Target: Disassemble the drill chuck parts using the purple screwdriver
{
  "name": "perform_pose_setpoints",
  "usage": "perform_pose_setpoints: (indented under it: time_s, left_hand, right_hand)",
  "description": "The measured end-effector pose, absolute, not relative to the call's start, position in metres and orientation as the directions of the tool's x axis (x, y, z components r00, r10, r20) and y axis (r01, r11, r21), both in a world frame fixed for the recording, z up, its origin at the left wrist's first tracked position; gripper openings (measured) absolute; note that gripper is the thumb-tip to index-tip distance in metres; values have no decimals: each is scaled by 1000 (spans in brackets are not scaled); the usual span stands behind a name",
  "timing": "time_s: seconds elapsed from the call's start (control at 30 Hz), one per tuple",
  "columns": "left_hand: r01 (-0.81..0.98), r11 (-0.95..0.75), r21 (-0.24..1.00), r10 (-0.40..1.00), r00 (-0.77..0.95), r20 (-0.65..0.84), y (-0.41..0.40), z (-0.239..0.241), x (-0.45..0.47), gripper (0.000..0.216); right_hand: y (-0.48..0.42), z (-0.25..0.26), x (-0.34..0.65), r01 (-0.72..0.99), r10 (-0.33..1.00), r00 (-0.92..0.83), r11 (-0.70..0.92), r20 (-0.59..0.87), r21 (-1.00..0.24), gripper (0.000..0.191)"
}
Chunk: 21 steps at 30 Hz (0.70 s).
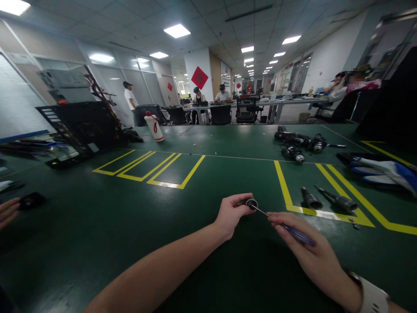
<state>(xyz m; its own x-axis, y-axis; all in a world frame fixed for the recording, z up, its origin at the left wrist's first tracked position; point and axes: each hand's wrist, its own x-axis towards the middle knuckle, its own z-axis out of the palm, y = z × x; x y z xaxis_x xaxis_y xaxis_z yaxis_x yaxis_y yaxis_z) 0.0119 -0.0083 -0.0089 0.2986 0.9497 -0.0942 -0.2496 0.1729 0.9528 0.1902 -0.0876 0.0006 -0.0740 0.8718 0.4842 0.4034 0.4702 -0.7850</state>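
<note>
My left hand [232,214] is closed on a small round metal part [252,203], with its hollow end turned toward me. Between the fingers and thumb of my right hand [308,248] is a screwdriver [298,234] with a purplish handle. Its thin shaft points up and left, and the tip reaches the opening of the metal part. Right of my hands lie a dark metal sleeve [312,199] and a similar piece with a long thin shaft [340,201]. A few tiny metal bits [355,225] sit close by them.
Yellow tape outlines [166,184] mark the green table [130,243]. Black power-tool parts [296,141] and blue-white gloves [387,171] lie at the right. A white cup [154,127] stands far back, near black equipment [84,130]. Another person's hand [8,213] shows at the left edge.
</note>
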Motion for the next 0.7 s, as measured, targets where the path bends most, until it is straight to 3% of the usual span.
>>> perform_pose_setpoints:
  time_s: [0.7]
  left_hand:
    - [-220,47,974,950,312,25,-10,-16,14,25]
  right_hand:
    - [-88,-11,191,591,817,-200,541,541,-599,29]
